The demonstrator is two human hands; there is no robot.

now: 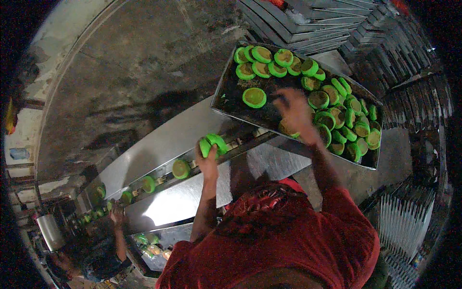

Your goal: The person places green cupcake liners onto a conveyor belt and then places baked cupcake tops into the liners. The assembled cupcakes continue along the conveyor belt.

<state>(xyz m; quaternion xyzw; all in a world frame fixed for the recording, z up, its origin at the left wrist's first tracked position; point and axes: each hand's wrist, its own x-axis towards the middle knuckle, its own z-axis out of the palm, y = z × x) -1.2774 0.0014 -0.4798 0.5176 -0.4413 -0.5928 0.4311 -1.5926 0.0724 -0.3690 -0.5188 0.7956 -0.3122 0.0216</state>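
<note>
In my left hand (207,161) are several round green buns (217,143), gripped above a narrow conveyor (236,144). My right hand (294,111) is over a dark rectangular baking tray (227,98), its fingers smeared by motion, so I cannot make out whether it holds anything. Many green buns with flat brown bottoms lie in this tray, heaped at its right side and in rows along the far left. One single bun (254,98) lies apart, left of my right hand. On the conveyor, a bun (181,169) sits just left of my left hand.
More buns (148,184) run down the conveyor to the lower left, where a co-worker's hand (116,212) reaches in beside a metal cylinder (49,232). Shiny metal sheets (180,204) flank the belt. Wrapped items lie in a tray (180,233) below. Stacked metal trays (404,221) stand at right.
</note>
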